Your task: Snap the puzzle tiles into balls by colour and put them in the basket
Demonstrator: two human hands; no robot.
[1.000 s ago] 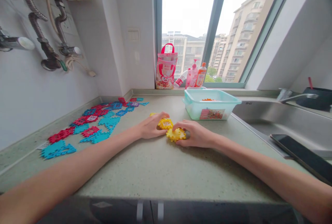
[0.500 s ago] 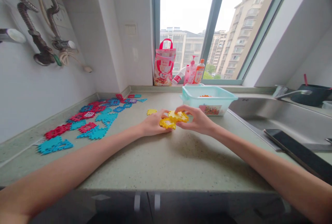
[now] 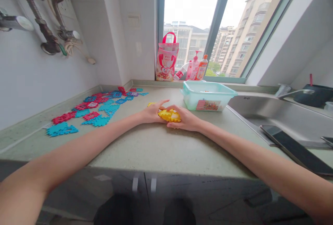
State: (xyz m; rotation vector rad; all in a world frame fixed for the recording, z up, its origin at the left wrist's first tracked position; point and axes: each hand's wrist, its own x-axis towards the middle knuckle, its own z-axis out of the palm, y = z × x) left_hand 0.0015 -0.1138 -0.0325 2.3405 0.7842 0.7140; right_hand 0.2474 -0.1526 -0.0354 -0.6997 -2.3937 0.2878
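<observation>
Change noted: half a second ago the right hand (image 3: 186, 118) held 1 yellow toothed piece raised and tilted over a second piece under the left hand (image 3: 153, 113). Now both hands have closed in around a single yellow stack (image 3: 170, 115), which sits low on the countertop (image 3: 156, 148). Judgement: the yellow pieces appear gathered or pressed into 1 bundle; whether they are actually locked together cannot be told.

Pose: both forearms run straight out from 6 o'clock and converge at the centre of the view. The left hand grips the stack from 9 o'clock, thumb lifted over the top. The right hand cups it from 3 o'clock, palm turned inward, fingers curled beneath and thumb above.

Surroundings: 1 loose yellow piece (image 3: 151, 104) lies just beyond the left hand at 11 o'clock. Red and blue pieces (image 3: 96, 108) lie spread at 9 to 10 o'clock. A teal tub (image 3: 208, 96) stands at 1 o'clock, apart from the hands.
</observation>
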